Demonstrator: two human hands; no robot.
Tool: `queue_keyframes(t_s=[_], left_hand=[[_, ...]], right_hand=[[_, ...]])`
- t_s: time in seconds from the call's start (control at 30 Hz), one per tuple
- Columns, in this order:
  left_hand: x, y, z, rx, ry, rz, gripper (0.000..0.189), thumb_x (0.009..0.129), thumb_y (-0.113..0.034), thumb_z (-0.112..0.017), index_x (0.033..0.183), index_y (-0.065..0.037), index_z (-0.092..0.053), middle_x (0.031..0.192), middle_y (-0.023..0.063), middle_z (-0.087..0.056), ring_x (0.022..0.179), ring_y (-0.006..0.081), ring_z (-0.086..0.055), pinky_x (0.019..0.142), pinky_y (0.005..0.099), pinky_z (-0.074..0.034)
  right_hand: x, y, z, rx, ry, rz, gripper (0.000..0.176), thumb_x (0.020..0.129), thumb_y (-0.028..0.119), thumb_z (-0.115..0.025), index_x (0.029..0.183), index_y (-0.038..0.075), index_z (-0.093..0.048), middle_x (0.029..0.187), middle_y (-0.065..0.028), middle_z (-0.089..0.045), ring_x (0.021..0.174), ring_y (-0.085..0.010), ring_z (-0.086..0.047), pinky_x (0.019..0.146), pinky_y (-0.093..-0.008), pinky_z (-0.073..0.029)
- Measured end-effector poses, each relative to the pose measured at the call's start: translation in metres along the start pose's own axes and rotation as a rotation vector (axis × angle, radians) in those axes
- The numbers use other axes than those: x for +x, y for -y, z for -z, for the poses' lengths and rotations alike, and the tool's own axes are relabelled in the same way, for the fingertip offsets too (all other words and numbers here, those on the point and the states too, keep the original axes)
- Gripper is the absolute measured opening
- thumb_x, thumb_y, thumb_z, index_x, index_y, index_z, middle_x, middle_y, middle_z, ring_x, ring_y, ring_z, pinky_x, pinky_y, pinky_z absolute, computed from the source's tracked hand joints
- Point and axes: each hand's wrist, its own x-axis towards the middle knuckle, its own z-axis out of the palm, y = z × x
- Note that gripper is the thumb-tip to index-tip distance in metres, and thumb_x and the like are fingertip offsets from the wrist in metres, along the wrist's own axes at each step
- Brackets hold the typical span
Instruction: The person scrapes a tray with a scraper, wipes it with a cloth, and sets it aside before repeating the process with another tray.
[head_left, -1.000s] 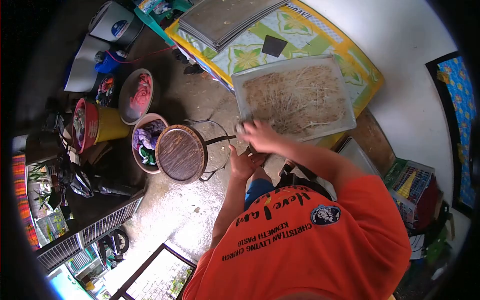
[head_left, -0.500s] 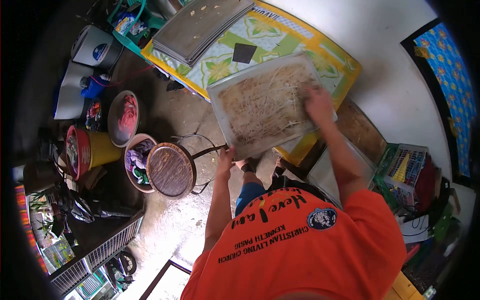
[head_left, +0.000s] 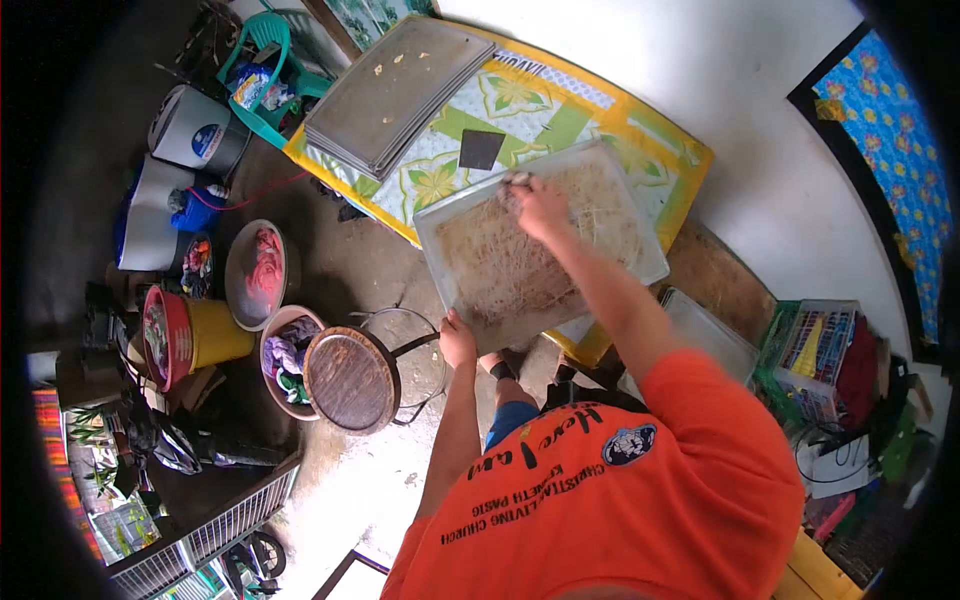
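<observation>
A pale rectangular tray (head_left: 615, 255), its surface streaked with brown residue, rests partly on the table and sticks out over its near edge. My left hand (head_left: 458, 338) grips the tray's near left corner. Over the tray's far side, my right hand (head_left: 540, 208) is closed on a small greyish wad that looks like a cloth, pressed to the surface; the wad is partly hidden by the fingers. Just beyond the tray, a dark square piece (head_left: 481, 150) lies on the patterned tablecloth. A stack of grey trays (head_left: 400, 85) stands at the table's far left.
A round wooden stool (head_left: 351, 380) stands left of my left arm, beside basins of clothes (head_left: 262, 275) and a yellow bucket (head_left: 222, 332). More flat trays (head_left: 710, 335) lean at the right, near a green crate (head_left: 785, 345). A green chair (head_left: 265, 60) stands behind.
My right hand has moved from the tray's right side to its far left part. My left hand still holds the near corner. The camera view has shifted slightly.
</observation>
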Motion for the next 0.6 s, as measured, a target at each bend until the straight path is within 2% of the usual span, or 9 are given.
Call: queue_keyframes(t_s=[0.13, 0.23, 0.33, 0.4, 0.53, 0.6], left_hand=[[0.001, 0.003, -0.004, 0.021, -0.003, -0.014, 0.054, 0.094, -0.047, -0.034, 0.09, 0.0, -0.06, 0.086, 0.0272, -0.062, 0.081, 0.0469, -0.059, 0.07, 0.054, -0.046], [-0.001, -0.001, -0.003, 0.023, 0.013, 0.046, 0.052, 0.093, -0.046, -0.036, 0.097, -0.001, -0.062, 0.09, 0.0265, -0.063, 0.086, 0.046, -0.059, 0.073, 0.0527, -0.046], [-0.001, 0.001, -0.006, 0.055, -0.023, 0.01, 0.05, 0.094, -0.044, -0.034, 0.092, 0.0, -0.058, 0.087, 0.0265, -0.063, 0.08, 0.0465, -0.06, 0.07, 0.055, -0.046], [0.0, 0.001, -0.006, 0.058, -0.009, 0.017, 0.049, 0.094, -0.044, -0.033, 0.093, -0.001, -0.058, 0.087, 0.026, -0.063, 0.081, 0.0461, -0.06, 0.07, 0.055, -0.046], [-0.001, 0.0, -0.005, 0.051, -0.024, 0.014, 0.048, 0.094, -0.043, -0.033, 0.095, -0.003, -0.058, 0.087, 0.026, -0.063, 0.081, 0.0451, -0.06, 0.07, 0.0544, -0.046], [-0.002, -0.001, -0.005, 0.048, -0.023, 0.011, 0.048, 0.094, -0.044, -0.033, 0.093, -0.003, -0.058, 0.088, 0.0261, -0.062, 0.082, 0.0453, -0.06, 0.07, 0.0546, -0.046]], right_hand=[[0.037, -0.064, 0.04, -0.144, 0.066, -0.242, 0.037, 0.084, 0.024, -0.052, 0.121, 0.025, -0.053, 0.122, -0.0114, -0.047, 0.113, -0.0357, -0.046, 0.086, -0.0516, -0.041], [0.044, -0.113, 0.04, -0.232, -0.007, -0.39, 0.04, 0.083, 0.025, -0.054, 0.123, 0.025, -0.051, 0.121, -0.012, -0.046, 0.112, -0.0351, -0.047, 0.084, -0.0525, -0.043], [0.026, -0.143, 0.042, -0.285, -0.012, -0.367, 0.037, 0.085, 0.024, -0.052, 0.121, 0.018, -0.051, 0.122, -0.0155, -0.046, 0.111, -0.0369, -0.046, 0.085, -0.052, -0.043], [-0.02, -0.146, 0.036, -0.258, -0.143, -0.272, 0.031, 0.084, 0.023, -0.052, 0.112, 0.011, -0.051, 0.118, -0.0197, -0.046, 0.106, -0.0377, -0.048, 0.082, -0.0506, -0.044], [-0.122, -0.125, 0.026, -0.253, -0.266, -0.185, 0.032, 0.081, 0.021, -0.055, 0.11, 0.01, -0.051, 0.114, -0.0205, -0.047, 0.102, -0.0381, -0.049, 0.075, -0.0485, -0.046], [-0.161, -0.095, 0.023, -0.207, -0.132, -0.218, 0.034, 0.08, 0.021, -0.055, 0.113, 0.01, -0.051, 0.113, -0.0206, -0.047, 0.101, -0.0379, -0.05, 0.073, -0.0482, -0.047]])
